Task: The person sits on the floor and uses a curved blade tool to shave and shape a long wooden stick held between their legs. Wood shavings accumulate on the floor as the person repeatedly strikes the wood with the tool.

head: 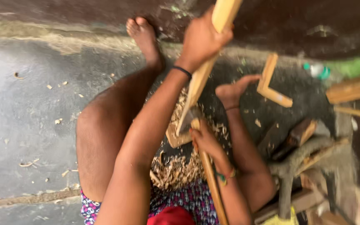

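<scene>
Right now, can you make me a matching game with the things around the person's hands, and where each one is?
Things:
1. left hand
2. right hand
3. wood shavings
4. L-shaped wood piece

Places:
A. piled on the ground between the legs
B. gripping the top of the long wooden plank
C. lying on the ground beside the right foot
D. holding a tool's wooden handle near its head

Pairs: 1-B, 2-D, 3-A, 4-C

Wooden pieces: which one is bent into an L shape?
The pale L-shaped piece lying on the floor beyond the right foot. The plank gripped by the left hand is straight.
</scene>
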